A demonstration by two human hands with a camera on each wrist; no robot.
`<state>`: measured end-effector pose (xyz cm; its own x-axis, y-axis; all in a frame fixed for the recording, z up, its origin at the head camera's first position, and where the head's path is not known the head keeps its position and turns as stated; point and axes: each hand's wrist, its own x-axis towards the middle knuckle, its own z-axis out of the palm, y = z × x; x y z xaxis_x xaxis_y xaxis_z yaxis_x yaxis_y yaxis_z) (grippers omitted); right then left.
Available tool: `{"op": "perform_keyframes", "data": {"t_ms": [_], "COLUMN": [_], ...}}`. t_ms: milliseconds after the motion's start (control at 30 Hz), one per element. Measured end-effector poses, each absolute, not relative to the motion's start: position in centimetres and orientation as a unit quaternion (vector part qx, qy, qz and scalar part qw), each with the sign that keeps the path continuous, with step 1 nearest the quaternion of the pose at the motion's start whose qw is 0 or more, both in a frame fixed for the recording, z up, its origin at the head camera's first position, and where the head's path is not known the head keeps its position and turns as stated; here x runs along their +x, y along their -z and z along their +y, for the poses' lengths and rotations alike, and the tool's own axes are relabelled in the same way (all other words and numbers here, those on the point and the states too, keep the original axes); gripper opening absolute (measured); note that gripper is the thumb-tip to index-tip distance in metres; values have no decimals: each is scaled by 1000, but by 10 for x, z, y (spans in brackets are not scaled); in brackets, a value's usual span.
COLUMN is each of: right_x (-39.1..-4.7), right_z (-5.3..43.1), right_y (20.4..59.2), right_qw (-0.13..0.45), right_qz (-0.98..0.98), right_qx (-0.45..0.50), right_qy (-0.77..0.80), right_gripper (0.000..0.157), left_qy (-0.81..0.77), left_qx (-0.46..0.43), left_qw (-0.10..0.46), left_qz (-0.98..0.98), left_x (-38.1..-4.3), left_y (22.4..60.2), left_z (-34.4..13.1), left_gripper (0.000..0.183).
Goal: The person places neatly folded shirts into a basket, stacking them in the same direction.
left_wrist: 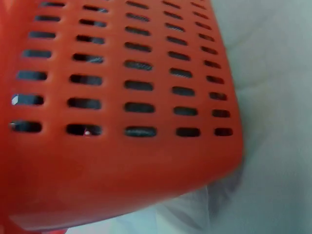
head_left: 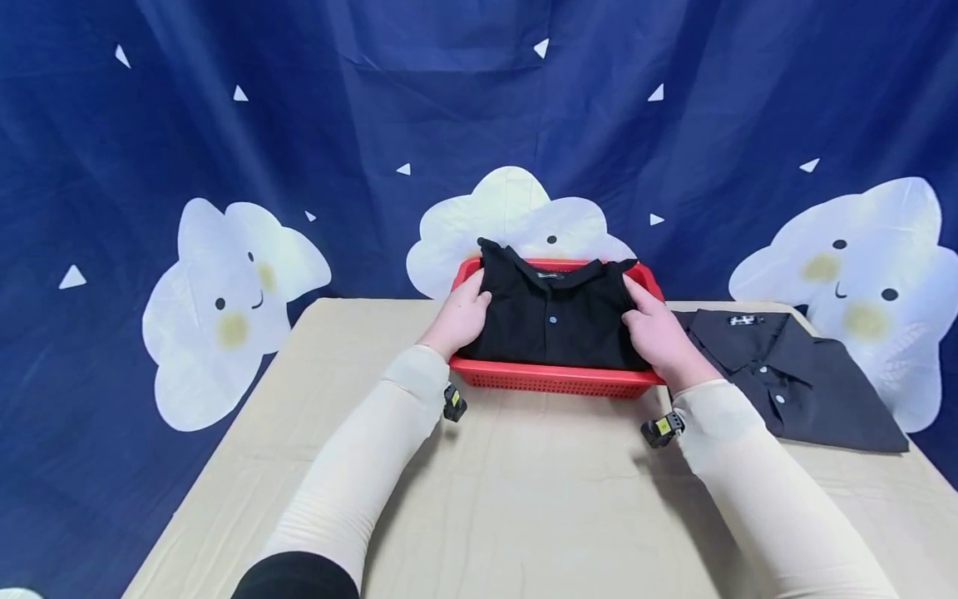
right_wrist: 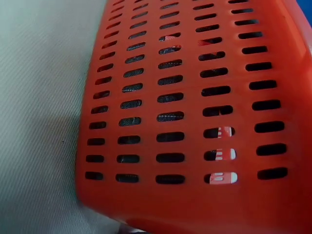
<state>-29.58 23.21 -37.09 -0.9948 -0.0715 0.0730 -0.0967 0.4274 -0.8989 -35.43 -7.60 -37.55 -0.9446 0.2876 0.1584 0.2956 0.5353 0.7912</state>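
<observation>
Pinching the black shirt (head_left: 516, 324) by its sides, my left hand (head_left: 458, 316) and right hand (head_left: 659, 333) held it in the red basket (head_left: 554, 380), beside a folded dark-grey shirt (head_left: 838, 399).

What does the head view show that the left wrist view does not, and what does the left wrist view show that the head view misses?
Only the head view shows the left hand and right hand holding the black shirt by its sides, plus the folded dark shirt to the right.

Only the left wrist view shows the long, rounded shape of the slots, with dark patches behind many of them.

Both show the red basket and the pale tabletop.
</observation>
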Motion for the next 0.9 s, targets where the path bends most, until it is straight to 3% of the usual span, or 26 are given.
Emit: {"op": "perform_keyframes", "data": {"t_ms": [633,900], "right_x": [-299,-303], "right_z": [229,228], "right_y": [372,373], "right_qw": [-37,-39], "right_qz": [-911,-924], "right_qx": [54,65], "right_qy": [-408,-375], "right_gripper": [68,68], "left_qy": [266,210], "left_qx": [-165,-136], "left_qw": [-78,-57], "left_qz": [-946,-967], "left_x": [-351,-350], "left_y": [382,386], "left_z": [-58,-53], "left_gripper": [66,71]}}
